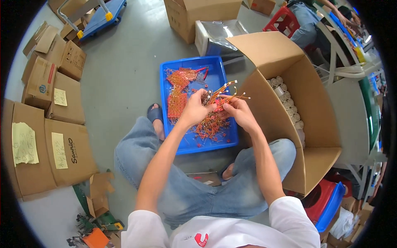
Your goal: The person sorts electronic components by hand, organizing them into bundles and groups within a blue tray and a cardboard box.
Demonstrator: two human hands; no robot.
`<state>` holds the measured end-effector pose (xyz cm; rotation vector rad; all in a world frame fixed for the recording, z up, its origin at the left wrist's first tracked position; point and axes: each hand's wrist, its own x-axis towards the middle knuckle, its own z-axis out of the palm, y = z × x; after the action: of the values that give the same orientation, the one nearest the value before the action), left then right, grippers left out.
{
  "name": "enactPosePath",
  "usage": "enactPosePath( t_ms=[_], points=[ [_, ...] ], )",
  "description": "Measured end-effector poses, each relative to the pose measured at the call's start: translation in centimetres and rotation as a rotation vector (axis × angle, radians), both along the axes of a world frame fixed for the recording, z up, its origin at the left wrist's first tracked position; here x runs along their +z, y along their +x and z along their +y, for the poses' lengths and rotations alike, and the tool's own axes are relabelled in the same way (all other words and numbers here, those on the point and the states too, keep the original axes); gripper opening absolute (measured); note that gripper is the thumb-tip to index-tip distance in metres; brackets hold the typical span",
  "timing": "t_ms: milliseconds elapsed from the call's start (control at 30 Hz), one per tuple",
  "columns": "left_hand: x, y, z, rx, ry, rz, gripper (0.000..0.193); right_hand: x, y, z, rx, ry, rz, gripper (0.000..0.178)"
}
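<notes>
Your left hand (194, 108) and right hand (241, 112) pinch a wire bundle (218, 100) over two o'clock of the blue tray (217, 77), apparently mid-work, the wire pile (210, 129) at five o'clock seemingly left.

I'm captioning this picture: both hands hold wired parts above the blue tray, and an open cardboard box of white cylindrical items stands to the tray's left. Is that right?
Not quite: the head view shows the open cardboard box of white cylindrical items to the right of the blue tray, not its left. The left hand and right hand hold wired parts above the tray.
</notes>
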<state>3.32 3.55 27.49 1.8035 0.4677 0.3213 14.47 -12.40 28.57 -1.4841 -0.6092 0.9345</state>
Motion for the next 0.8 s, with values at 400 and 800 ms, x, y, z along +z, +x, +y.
enactPosePath(
  t_ms=[400, 800],
  points=[
    [-2.0, 1.1, -3.0, 0.22, 0.155, 0.135, 0.027, -3.5, -1.5, 1.0, -0.266, -0.319, -0.472, 0.022],
    [-3.0, 1.5, -2.1, 0.121, -0.396, 0.051, 0.03, -3.7, -0.8, 1.3, -0.217, -0.222, -0.407, 0.031]
  ],
)
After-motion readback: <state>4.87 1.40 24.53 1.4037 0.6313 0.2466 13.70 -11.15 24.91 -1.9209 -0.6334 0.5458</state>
